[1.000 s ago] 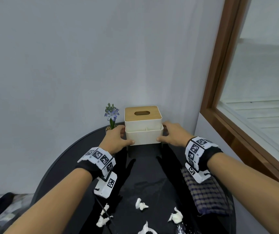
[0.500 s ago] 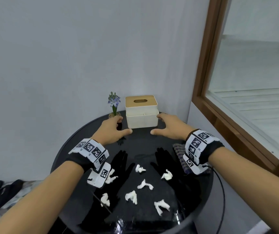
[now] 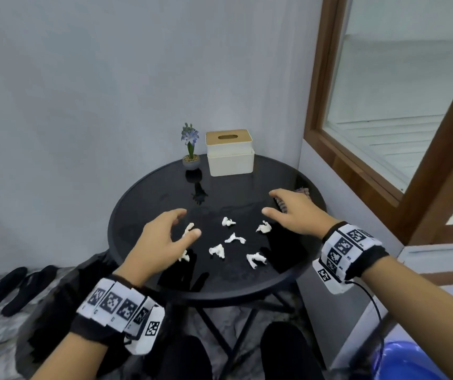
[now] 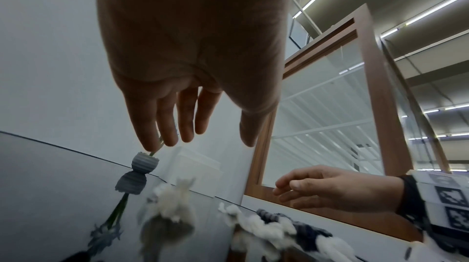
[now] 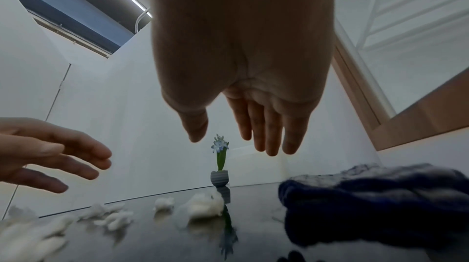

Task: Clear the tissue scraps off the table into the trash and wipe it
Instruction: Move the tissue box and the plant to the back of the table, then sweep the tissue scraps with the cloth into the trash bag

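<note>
Several white tissue scraps (image 3: pixel 235 238) lie scattered on the front half of the round black glass table (image 3: pixel 148 187). My left hand (image 3: pixel 165 231) hovers over the left scraps with fingers spread and holds nothing; from the left wrist its fingers (image 4: pixel 164 121) hang straight above a scrap (image 4: pixel 175 200). My right hand (image 3: pixel 288 207) hovers over the right side, open and empty, just in front of a dark checked cloth (image 3: pixel 303 191). In the right wrist view the cloth (image 5: pixel 375 202) lies bunched under the fingers (image 5: pixel 269 132), with scraps (image 5: pixel 203 205) to its left.
A white tissue box (image 3: pixel 230 152) with a wooden lid and a small potted flower (image 3: pixel 190 149) stand at the table's far edge by the wall. A wood-framed window (image 3: pixel 357 165) is on the right, black slippers (image 3: pixel 11 286) on the floor left, a blue tub (image 3: pixel 409 360) bottom right.
Both hands let go of the tissue box and drew back toward me, now hovering open over the scraps. The head view pulled back, showing the whole table.
</note>
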`<act>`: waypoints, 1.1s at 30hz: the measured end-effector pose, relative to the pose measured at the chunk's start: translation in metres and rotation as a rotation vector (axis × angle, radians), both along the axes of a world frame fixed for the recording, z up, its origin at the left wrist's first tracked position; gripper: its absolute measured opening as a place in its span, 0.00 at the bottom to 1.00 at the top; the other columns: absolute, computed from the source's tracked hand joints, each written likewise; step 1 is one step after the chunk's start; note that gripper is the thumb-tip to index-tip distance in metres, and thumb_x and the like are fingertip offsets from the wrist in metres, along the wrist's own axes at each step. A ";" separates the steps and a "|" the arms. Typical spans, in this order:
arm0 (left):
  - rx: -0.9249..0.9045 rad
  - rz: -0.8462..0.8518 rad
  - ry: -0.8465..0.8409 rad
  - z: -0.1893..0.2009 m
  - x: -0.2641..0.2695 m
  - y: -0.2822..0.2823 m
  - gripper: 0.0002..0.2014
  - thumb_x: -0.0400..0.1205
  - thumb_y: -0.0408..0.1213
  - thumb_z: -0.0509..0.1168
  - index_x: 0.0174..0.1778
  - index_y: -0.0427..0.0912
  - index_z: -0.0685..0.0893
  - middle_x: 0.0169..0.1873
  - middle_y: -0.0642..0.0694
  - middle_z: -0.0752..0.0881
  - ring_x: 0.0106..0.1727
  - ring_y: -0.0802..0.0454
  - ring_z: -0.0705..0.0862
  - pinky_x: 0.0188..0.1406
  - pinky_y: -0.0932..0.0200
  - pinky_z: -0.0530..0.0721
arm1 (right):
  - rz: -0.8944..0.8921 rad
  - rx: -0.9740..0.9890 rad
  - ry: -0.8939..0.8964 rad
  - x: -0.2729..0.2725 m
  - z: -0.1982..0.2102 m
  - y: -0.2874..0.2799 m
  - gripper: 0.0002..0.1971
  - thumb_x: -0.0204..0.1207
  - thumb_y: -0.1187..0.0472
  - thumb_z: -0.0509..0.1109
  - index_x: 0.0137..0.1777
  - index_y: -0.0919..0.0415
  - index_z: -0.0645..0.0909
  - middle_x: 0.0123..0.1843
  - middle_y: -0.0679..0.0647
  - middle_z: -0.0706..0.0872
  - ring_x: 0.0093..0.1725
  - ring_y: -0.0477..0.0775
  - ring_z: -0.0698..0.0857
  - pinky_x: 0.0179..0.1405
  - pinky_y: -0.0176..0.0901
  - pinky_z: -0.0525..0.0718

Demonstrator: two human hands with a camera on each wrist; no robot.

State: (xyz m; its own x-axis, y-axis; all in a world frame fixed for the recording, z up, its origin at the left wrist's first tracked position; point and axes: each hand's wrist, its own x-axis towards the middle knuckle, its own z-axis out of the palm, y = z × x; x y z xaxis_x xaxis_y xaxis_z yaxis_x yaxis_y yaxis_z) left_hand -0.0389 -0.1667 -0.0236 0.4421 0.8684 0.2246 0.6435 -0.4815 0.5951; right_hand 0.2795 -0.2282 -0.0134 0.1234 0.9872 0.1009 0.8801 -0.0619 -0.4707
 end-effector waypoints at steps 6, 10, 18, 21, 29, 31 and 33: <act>0.063 -0.036 -0.055 -0.025 0.000 -0.063 0.31 0.78 0.58 0.68 0.76 0.51 0.74 0.69 0.57 0.79 0.67 0.59 0.79 0.66 0.61 0.77 | -0.076 0.049 0.023 0.006 -0.010 -0.017 0.29 0.81 0.47 0.65 0.78 0.61 0.70 0.76 0.57 0.77 0.75 0.57 0.74 0.74 0.47 0.69; 0.081 -0.059 -0.034 -0.044 0.008 -0.086 0.31 0.79 0.57 0.66 0.77 0.50 0.73 0.71 0.60 0.75 0.73 0.65 0.70 0.73 0.63 0.70 | -0.169 0.074 0.011 0.015 -0.014 -0.014 0.23 0.80 0.48 0.66 0.70 0.60 0.76 0.65 0.58 0.84 0.64 0.60 0.82 0.64 0.49 0.77; 0.104 -0.014 0.031 -0.068 0.010 -0.096 0.30 0.81 0.57 0.63 0.78 0.50 0.72 0.73 0.60 0.72 0.74 0.69 0.64 0.66 0.84 0.55 | -0.224 0.003 -0.112 0.024 -0.040 0.016 0.26 0.79 0.45 0.63 0.70 0.62 0.74 0.68 0.61 0.81 0.65 0.63 0.80 0.66 0.55 0.78; 0.131 -0.010 0.048 -0.065 0.013 -0.095 0.30 0.82 0.58 0.63 0.77 0.48 0.73 0.74 0.59 0.73 0.75 0.66 0.65 0.68 0.80 0.56 | -0.251 -0.017 -0.179 0.029 -0.039 0.023 0.28 0.78 0.41 0.59 0.70 0.62 0.74 0.69 0.61 0.80 0.66 0.63 0.80 0.67 0.57 0.78; 0.149 0.021 0.061 -0.067 0.020 -0.093 0.28 0.82 0.54 0.65 0.75 0.42 0.75 0.72 0.52 0.76 0.75 0.57 0.70 0.73 0.69 0.61 | -0.199 -0.096 -0.237 0.029 -0.043 0.021 0.30 0.83 0.52 0.54 0.81 0.68 0.62 0.83 0.65 0.63 0.83 0.62 0.61 0.81 0.53 0.59; 0.156 0.019 0.068 -0.067 0.021 -0.095 0.28 0.82 0.53 0.64 0.75 0.42 0.75 0.72 0.51 0.77 0.75 0.56 0.70 0.73 0.67 0.62 | -0.189 -0.067 -0.212 0.028 -0.043 0.015 0.26 0.83 0.58 0.55 0.80 0.68 0.65 0.82 0.65 0.66 0.82 0.63 0.64 0.79 0.53 0.62; 0.158 0.021 0.076 -0.068 0.021 -0.095 0.27 0.82 0.53 0.64 0.74 0.41 0.76 0.72 0.51 0.77 0.75 0.55 0.70 0.73 0.67 0.62 | -0.181 -0.037 -0.196 0.023 -0.043 0.007 0.23 0.84 0.60 0.56 0.78 0.67 0.69 0.81 0.65 0.68 0.80 0.64 0.66 0.77 0.52 0.64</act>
State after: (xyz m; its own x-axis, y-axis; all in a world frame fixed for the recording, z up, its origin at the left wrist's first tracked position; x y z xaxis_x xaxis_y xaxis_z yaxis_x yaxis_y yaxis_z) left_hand -0.0178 -0.2617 -0.0913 0.4450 0.8341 0.3260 0.6947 -0.5513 0.4621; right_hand 0.3023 -0.2216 -0.0561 0.2801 0.9543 0.1042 0.9272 -0.2408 -0.2869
